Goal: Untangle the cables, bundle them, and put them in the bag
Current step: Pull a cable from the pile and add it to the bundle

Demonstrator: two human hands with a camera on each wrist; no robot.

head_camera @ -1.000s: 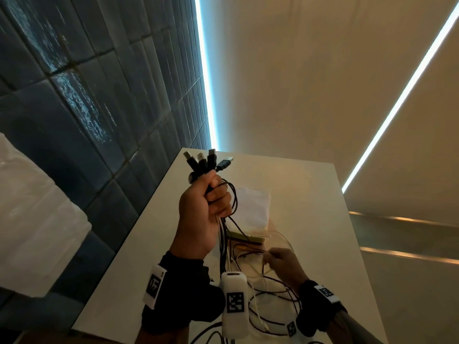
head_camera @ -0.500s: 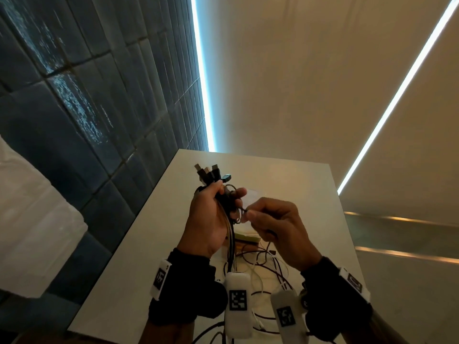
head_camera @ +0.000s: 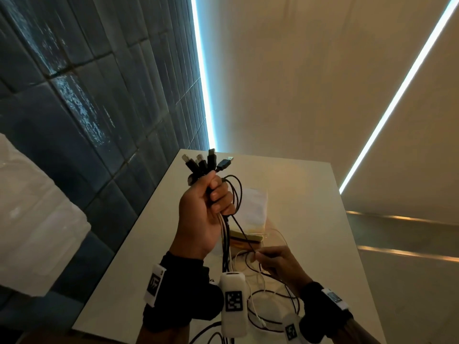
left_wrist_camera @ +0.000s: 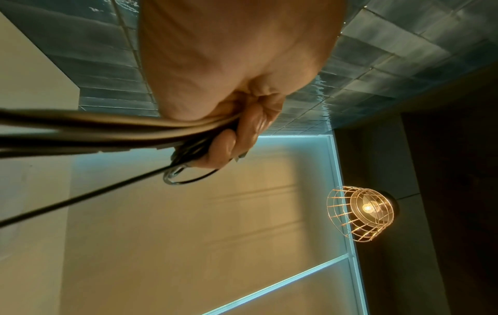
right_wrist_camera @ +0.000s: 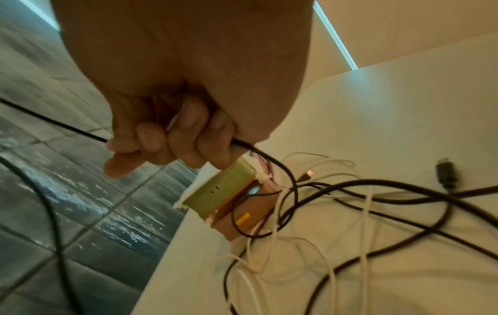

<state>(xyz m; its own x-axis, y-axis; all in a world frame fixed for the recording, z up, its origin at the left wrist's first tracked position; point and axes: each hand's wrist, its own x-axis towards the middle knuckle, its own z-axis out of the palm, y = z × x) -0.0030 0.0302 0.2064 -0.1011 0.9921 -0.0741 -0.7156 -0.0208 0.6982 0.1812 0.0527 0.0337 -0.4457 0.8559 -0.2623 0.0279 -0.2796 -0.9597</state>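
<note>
My left hand (head_camera: 211,202) is raised above the table and grips a bunch of cables (head_camera: 224,234) just below their USB plugs (head_camera: 206,161), which fan out above the fist. In the left wrist view the same cables (left_wrist_camera: 113,132) run through the curled fingers (left_wrist_camera: 229,147). Lower and to the right, my right hand (head_camera: 270,261) holds one thin black cable (head_camera: 242,230) that comes down from the bunch; its fingers (right_wrist_camera: 172,145) curl round that cable (right_wrist_camera: 264,155). Black and white cable ends (right_wrist_camera: 350,213) lie tangled on the table. A white bag (head_camera: 253,207) lies flat behind the hands.
A white table (head_camera: 310,194) stands against a dark tiled wall (head_camera: 87,95) on the left. A small green and brown block-like object (right_wrist_camera: 229,196) sits by the bag, with cables looped over it. A loose black plug (right_wrist_camera: 446,172) lies on the table. A caged lamp (left_wrist_camera: 361,213) shows overhead.
My right hand has dropped from beside the left fist down toward the table, running along the thin black cable. The left hand has risen slightly with the bunch.
</note>
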